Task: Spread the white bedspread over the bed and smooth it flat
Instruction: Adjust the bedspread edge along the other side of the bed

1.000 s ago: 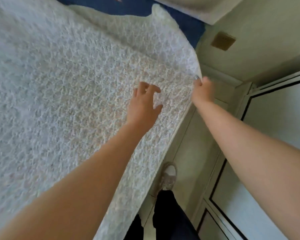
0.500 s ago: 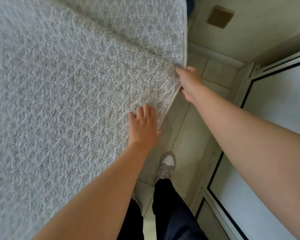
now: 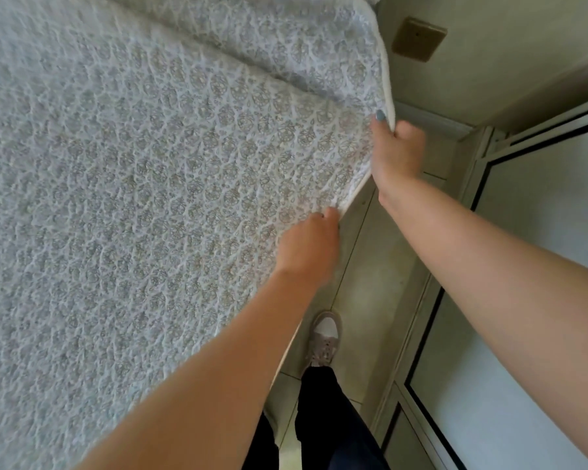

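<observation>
The white bedspread [image 3: 143, 184], quilted with a pale scallop pattern, covers the left and middle of the view and hides the bed beneath it. A fold runs across its far part near the top. My right hand [image 3: 396, 154] pinches the bedspread's white piped edge at the right side, thumb on top of the cloth. My left hand [image 3: 308, 247] closes on the same edge a little nearer to me, fingers curled around the hem.
A narrow strip of tiled floor [image 3: 377, 273] runs between the bed and a wardrobe with white panel doors [image 3: 530, 300] on the right. My shoe [image 3: 323, 337] and dark trouser leg stand on it. A brown wall plate [image 3: 418, 39] sits on the far wall.
The lifted cloth came down over the blue sheet at the far end. My left hand left the top of the cloth and took hold of the edge.
</observation>
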A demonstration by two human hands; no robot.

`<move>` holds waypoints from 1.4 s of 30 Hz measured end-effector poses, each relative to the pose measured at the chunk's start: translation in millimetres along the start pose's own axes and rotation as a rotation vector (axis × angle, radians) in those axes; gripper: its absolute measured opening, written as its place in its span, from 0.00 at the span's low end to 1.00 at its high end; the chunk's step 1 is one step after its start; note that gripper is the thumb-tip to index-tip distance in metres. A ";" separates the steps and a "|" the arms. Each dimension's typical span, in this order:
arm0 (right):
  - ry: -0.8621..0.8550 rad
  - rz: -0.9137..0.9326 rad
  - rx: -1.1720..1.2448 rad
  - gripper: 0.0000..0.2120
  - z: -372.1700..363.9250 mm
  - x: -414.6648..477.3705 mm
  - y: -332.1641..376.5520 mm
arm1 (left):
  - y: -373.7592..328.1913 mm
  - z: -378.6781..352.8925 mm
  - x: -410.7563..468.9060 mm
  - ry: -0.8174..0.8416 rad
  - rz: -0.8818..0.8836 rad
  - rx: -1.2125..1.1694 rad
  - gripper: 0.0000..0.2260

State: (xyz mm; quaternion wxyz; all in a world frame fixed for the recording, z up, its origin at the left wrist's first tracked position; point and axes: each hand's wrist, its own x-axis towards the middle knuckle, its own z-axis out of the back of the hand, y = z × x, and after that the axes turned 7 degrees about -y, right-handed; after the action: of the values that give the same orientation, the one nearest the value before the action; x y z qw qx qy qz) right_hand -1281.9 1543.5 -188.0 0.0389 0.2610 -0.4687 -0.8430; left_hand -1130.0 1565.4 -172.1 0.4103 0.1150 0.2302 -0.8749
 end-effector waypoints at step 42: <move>-0.091 -0.247 -0.295 0.14 -18.2 152.9 62.6 | 20.4 89.6 195.8 -0.195 -0.007 0.043 0.25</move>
State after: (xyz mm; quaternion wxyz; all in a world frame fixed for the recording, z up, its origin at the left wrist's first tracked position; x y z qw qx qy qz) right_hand -1416.1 1447.1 -206.8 -0.0482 0.2696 -0.3057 -0.9119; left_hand -1240.1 1379.2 -177.1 0.4250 0.0373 0.1705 -0.8882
